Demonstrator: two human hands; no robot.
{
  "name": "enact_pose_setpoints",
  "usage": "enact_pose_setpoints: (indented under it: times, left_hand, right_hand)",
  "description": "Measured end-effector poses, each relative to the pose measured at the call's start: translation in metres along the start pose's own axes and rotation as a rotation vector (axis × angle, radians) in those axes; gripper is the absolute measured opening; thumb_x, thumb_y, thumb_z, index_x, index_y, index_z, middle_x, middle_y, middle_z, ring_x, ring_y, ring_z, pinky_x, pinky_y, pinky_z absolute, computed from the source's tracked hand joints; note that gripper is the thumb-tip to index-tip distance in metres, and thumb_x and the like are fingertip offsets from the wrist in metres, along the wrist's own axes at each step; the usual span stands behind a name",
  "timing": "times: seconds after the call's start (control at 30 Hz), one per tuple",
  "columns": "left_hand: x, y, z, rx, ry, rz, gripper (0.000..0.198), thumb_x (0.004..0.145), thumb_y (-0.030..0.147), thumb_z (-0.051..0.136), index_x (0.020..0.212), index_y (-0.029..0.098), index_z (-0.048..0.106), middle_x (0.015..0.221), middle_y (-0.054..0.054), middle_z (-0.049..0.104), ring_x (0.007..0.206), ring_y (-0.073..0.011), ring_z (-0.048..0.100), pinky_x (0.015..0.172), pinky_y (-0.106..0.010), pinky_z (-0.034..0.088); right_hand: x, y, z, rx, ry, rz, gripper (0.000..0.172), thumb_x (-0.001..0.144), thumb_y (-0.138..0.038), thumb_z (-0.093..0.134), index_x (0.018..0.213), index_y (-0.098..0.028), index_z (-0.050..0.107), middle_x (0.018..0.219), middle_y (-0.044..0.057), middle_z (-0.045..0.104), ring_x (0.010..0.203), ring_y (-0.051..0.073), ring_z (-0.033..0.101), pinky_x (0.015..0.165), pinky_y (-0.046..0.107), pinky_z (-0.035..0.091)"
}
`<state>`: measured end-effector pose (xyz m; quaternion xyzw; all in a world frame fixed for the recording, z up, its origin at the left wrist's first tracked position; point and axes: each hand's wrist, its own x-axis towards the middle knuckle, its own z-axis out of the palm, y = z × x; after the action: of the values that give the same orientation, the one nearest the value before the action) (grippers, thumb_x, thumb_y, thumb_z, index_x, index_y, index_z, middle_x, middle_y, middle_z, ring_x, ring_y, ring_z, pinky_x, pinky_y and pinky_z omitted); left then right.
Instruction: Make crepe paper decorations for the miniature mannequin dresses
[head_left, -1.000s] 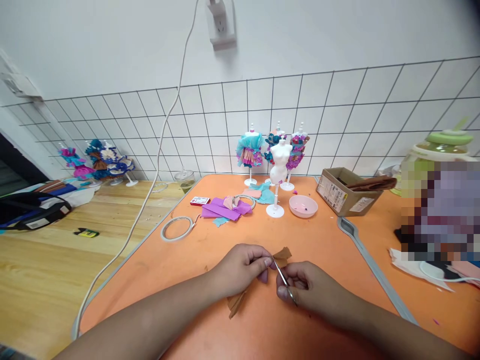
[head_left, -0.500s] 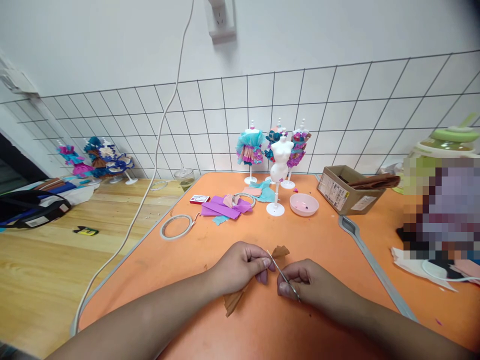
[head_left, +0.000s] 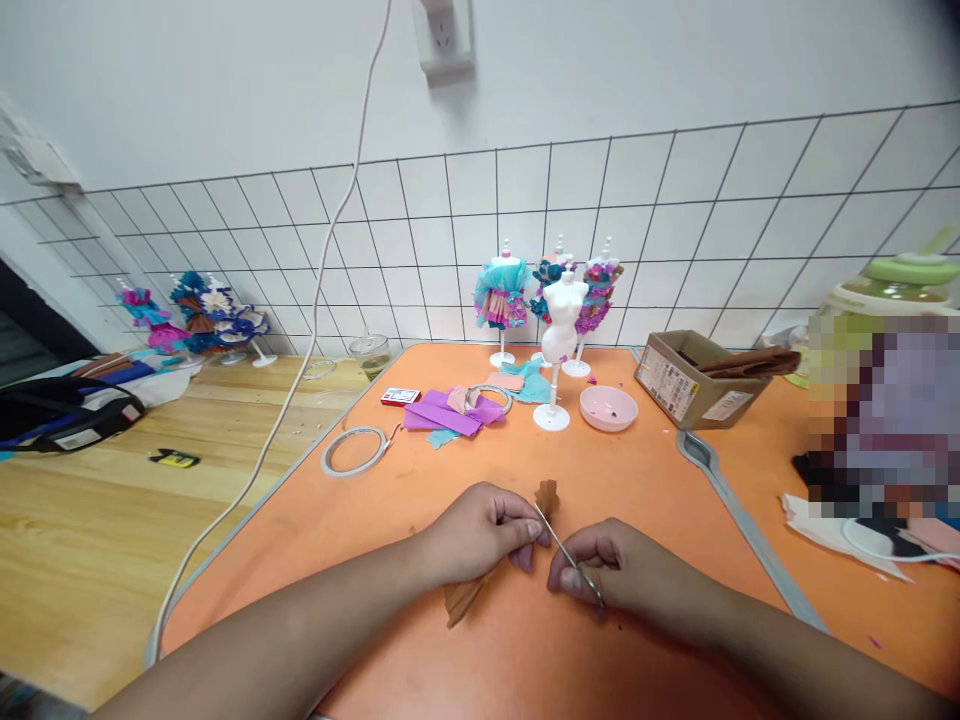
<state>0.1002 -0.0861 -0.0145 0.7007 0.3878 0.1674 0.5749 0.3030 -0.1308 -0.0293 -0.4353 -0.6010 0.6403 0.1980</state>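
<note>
Plainly, from my remote seat, I see my left hand (head_left: 487, 535) pinching a crinkled brown crepe strip (head_left: 464, 600) between thumb and fingers. One puckered end pokes up past the fingertips; the other fans out, pleated and soft, below the palm, over the smooth orange tabletop (head_left: 675, 500). My right hand (head_left: 630, 570) grasps slim, shiny metal scissors (head_left: 566, 553), slanted so their narrow tips meet the strip's upper end in my view; whether they touch it, I can't tell. Beyond the hands I have a glossy white mannequin (head_left: 561, 320) with a curved torso on a round foot, a shallow pink bowl (head_left: 609, 425) just beside it, flat purple crepe strips (head_left: 442, 415) and a stiff cardboard box (head_left: 701, 405).
</note>
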Motion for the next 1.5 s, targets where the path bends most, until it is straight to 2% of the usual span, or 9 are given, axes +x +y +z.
enact_pose_setpoints:
  times: [0.27,0.53,0.67,0.77,0.9,1.07,1.2,1.33,1.5]
  left_hand:
    - [0.0,-0.002,0.0,0.097,0.017,0.003,0.027,0.086,0.033,0.051,0.084,0.013,0.069,0.06,0.0,0.061,0.06,-0.0117,0.056,0.064,-0.022,0.043]
    - [0.004,-0.007,-0.004,0.132,0.104,0.088,0.028,0.089,0.033,0.05,0.089,0.014,0.07,0.078,-0.003,0.068,0.076,-0.0142,0.062,0.076,-0.025,0.047]
    - [0.003,-0.004,-0.007,0.138,0.182,0.166,0.025,0.087,0.033,0.055,0.088,0.015,0.073,0.096,-0.007,0.068,0.092,-0.0177,0.062,0.086,-0.027,0.046]
    - [0.002,-0.002,-0.007,0.083,0.159,0.116,0.028,0.088,0.034,0.052,0.09,0.015,0.072,0.09,-0.006,0.07,0.084,-0.0167,0.064,0.08,-0.026,0.048]
    - [0.002,-0.001,-0.006,0.07,0.192,0.089,0.03,0.089,0.035,0.05,0.094,0.015,0.07,0.085,-0.005,0.071,0.078,-0.0153,0.064,0.075,-0.025,0.049]
    - [0.003,0.001,-0.009,0.119,0.293,0.06,0.03,0.088,0.037,0.05,0.095,0.016,0.071,0.077,-0.003,0.069,0.077,-0.0155,0.063,0.075,-0.024,0.047]
    - [0.003,-0.001,-0.011,0.094,0.29,0.041,0.037,0.089,0.037,0.051,0.117,0.017,0.064,0.079,-0.002,0.069,0.08,-0.0163,0.064,0.079,-0.028,0.046]
    - [0.002,-0.003,-0.008,0.011,0.239,0.054,0.055,0.087,0.036,0.056,0.138,0.018,0.043,0.075,0.0,0.068,0.079,-0.0157,0.064,0.084,-0.031,0.045]
    - [-0.002,-0.001,0.005,-0.046,0.16,0.089,0.053,0.086,0.026,0.057,0.134,0.021,0.037,0.071,0.002,0.066,0.075,-0.015,0.064,0.079,-0.03,0.045]
  right_hand:
    - [0.0,0.005,-0.008,0.033,0.006,-0.012,0.029,0.078,-0.041,0.063,0.079,-0.013,0.065,0.059,-0.004,0.046,0.052,0.008,0.044,0.051,0.02,0.034]
    - [-0.008,-0.002,-0.025,0.517,-0.138,0.145,0.054,0.084,-0.064,0.047,0.105,-0.017,0.063,0.079,0.004,0.063,0.039,0.002,0.017,0.033,0.017,0.008]
    - [-0.005,0.001,-0.037,0.659,0.058,0.054,0.048,0.085,-0.061,0.047,0.11,-0.021,0.056,0.078,0.002,0.065,0.035,0.002,0.021,0.033,0.017,0.01]
    - [-0.002,0.003,-0.035,0.363,0.232,-0.038,0.034,0.083,-0.051,0.058,0.097,-0.02,0.057,0.079,0.001,0.065,0.042,0.004,0.032,0.039,0.018,0.02]
    - [0.0,0.003,-0.02,-0.363,0.368,-0.148,0.016,0.077,-0.03,0.064,0.091,-0.023,0.066,0.075,-0.001,0.064,0.061,0.011,0.049,0.055,0.023,0.032]
    - [0.002,0.006,-0.019,-0.765,0.389,-0.122,0.027,0.077,-0.032,0.063,0.103,-0.03,0.07,0.084,0.002,0.066,0.077,0.02,0.057,0.067,0.028,0.037]
    - [0.005,0.01,-0.035,-0.664,0.607,-0.078,0.039,0.083,-0.041,0.057,0.119,-0.028,0.062,0.092,0.004,0.067,0.078,0.021,0.058,0.07,0.031,0.041]
    - [0.005,0.005,-0.036,-0.448,0.741,-0.117,0.034,0.082,-0.043,0.059,0.108,-0.023,0.065,0.102,0.005,0.069,0.079,0.02,0.059,0.073,0.032,0.046]
    - [0.001,-0.005,-0.016,-0.04,0.464,-0.174,0.031,0.078,-0.04,0.065,0.099,-0.018,0.064,0.109,0.01,0.068,0.097,0.022,0.062,0.081,0.03,0.05]
